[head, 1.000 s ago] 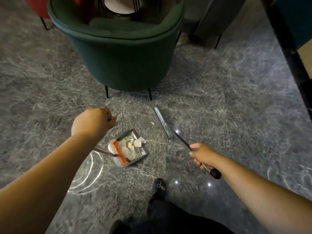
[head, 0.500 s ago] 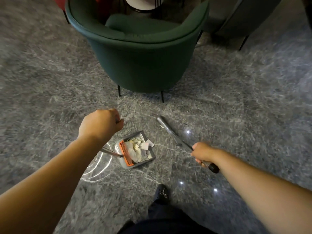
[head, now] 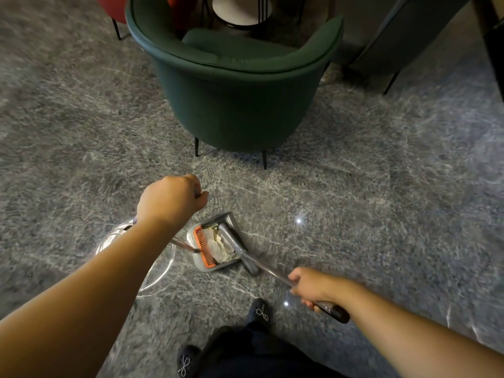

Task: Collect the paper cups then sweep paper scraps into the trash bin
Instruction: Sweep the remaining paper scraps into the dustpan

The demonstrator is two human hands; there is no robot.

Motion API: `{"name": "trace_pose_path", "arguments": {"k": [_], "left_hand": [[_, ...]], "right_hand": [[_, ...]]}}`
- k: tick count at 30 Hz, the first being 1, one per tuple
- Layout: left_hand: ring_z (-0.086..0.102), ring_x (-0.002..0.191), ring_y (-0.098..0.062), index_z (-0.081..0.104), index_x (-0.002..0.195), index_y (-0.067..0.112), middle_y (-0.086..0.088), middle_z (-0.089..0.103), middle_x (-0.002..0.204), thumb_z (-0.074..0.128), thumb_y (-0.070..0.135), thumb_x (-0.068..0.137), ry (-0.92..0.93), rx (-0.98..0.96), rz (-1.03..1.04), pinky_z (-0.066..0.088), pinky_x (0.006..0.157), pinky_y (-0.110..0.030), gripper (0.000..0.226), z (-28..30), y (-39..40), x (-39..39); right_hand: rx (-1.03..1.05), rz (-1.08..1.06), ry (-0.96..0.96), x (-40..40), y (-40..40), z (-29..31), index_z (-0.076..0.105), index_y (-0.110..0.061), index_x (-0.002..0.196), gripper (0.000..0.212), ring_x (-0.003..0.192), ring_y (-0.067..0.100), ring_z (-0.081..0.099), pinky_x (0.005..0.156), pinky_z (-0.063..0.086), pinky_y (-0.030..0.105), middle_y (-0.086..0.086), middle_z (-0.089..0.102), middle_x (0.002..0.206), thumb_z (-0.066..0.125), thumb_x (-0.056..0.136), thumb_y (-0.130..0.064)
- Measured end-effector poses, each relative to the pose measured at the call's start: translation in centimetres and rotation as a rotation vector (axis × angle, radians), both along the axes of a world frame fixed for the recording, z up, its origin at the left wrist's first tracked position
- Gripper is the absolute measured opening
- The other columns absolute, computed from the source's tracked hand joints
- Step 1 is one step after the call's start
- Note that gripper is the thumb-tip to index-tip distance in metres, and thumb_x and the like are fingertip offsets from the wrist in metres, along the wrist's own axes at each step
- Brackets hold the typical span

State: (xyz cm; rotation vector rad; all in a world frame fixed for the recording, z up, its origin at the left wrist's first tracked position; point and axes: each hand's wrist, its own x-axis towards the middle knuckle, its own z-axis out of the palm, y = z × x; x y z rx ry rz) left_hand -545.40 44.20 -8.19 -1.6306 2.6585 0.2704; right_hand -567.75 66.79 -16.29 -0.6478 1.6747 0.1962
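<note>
A grey marbled floor (head: 368, 186) runs under a green armchair (head: 234, 85). Nearer than the armchair, the left hand (head: 170, 201) is clenched round the dustpan's long handle; a clear round object (head: 152, 271) lies below that arm. The dustpan (head: 216, 245), with its orange comb, holds the paper scraps (head: 218, 248). The broom head (head: 237, 246) lies across the pan mouth, and the right hand (head: 313, 286) grips the broom handle. Sweeping looks nearly done; next is probably carrying the pan level to a bin, which is out of sight.

dustpan (head: 231, 223): grey, on floor | paper scraps (head: 218, 245): white, inside | broom head (head: 237, 248): across mouth
</note>
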Motion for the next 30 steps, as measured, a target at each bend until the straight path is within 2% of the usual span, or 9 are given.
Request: {"name": "trace_pose_path", "arguments": {"k": [4, 11, 13, 16, 21, 24, 28, 30], "left_hand": [[0.046, 0.049, -0.015, 0.065, 0.088, 0.024, 0.009, 0.047, 0.057, 0.059, 0.049, 0.089, 0.056, 0.012, 0.041, 0.026, 0.043, -0.021, 0.025, 0.4, 1.9, 2.4], [0.056, 0.068, -0.024, 0.067, 0.089, 0.029, 0.002, 0.063, 0.069, 0.062, 0.050, 0.086, 0.159, 0.088, 0.364, 0.041, 0.056, -0.028, 0.022, 1.0, 4.7, 12.9], [0.059, 0.072, -0.024, 0.068, 0.092, 0.029, 0.002, 0.065, 0.072, 0.062, 0.050, 0.086, 0.197, 0.091, 0.455, 0.043, 0.058, -0.029, 0.022, 1.3, 5.8, 16.5], [0.052, 0.068, -0.020, 0.069, 0.092, 0.029, 0.006, 0.057, 0.066, 0.063, 0.049, 0.086, 0.239, 0.062, 0.550, 0.035, 0.055, -0.027, 0.022, 1.9, 7.5, 21.0], [0.062, 0.076, -0.024, 0.069, 0.089, 0.032, 0.001, 0.068, 0.077, 0.063, 0.052, 0.084, 0.238, 0.022, 0.664, 0.035, 0.058, -0.027, 0.021, 3.4, 9.8, 29.2], [0.063, 0.078, -0.025, 0.069, 0.089, 0.033, 0.001, 0.069, 0.079, 0.063, 0.053, 0.083, 0.227, -0.012, 0.746, 0.037, 0.060, -0.027, 0.021, 4.5, 11.0, 33.9], [0.065, 0.081, -0.027, 0.071, 0.090, 0.032, -0.001, 0.071, 0.082, 0.065, 0.052, 0.082, 0.238, -0.081, 0.856, 0.037, 0.060, -0.027, 0.022, 6.1, 12.9, 40.0], [0.064, 0.079, -0.026, 0.070, 0.089, 0.032, 0.000, 0.070, 0.081, 0.066, 0.052, 0.082, 0.233, -0.108, 0.920, 0.036, 0.059, -0.027, 0.022, 6.8, 13.8, 43.1]], "right_hand": [[-0.048, -0.025, -0.008, 3.2, 1.1, 0.9, 0.041, -0.024, 0.139, 0.044, 0.052, 0.011, 0.049, 0.045, 0.044, 0.023, 0.003, 0.055, 0.069, 0.050, 0.097, -0.017], [-0.090, -0.075, 0.014, 8.3, 0.5, 2.5, 0.043, -0.023, 0.134, 0.041, 0.046, 0.007, 0.050, 0.042, 0.043, 0.020, 0.002, 0.056, 0.069, 0.050, 0.095, -0.014], [-0.102, -0.037, 0.036, 10.5, -0.2, 3.1, 0.044, -0.022, 0.135, 0.041, 0.047, 0.007, 0.050, 0.042, 0.043, 0.020, 0.002, 0.056, 0.070, 0.050, 0.096, -0.013], [-0.133, 0.050, 0.039, 14.1, -1.3, 3.9, 0.041, -0.020, 0.137, 0.043, 0.049, 0.008, 0.051, 0.046, 0.044, 0.021, 0.001, 0.057, 0.069, 0.050, 0.095, -0.015], [-0.174, 0.160, 0.009, 21.6, -3.9, 4.7, 0.039, -0.013, 0.139, 0.044, 0.035, 0.005, 0.045, 0.038, 0.038, 0.017, 0.003, 0.052, 0.064, 0.047, 0.097, -0.008], [-0.153, 0.217, -0.024, 26.0, -5.5, 5.2, 0.042, -0.012, 0.135, 0.038, 0.035, 0.008, 0.041, 0.039, 0.035, 0.017, 0.005, 0.046, 0.059, 0.045, 0.097, -0.009], [-0.160, 0.316, -0.075, 32.7, -8.8, 6.4, 0.037, -0.014, 0.140, 0.043, 0.035, 0.009, 0.042, 0.039, 0.035, 0.018, 0.005, 0.045, 0.057, 0.044, 0.098, -0.012], [-0.163, 0.377, -0.103, 36.5, -10.7, 7.3, 0.037, -0.008, 0.139, 0.041, 0.035, 0.010, 0.041, 0.040, 0.033, 0.017, 0.005, 0.043, 0.057, 0.044, 0.098, -0.011]]}}
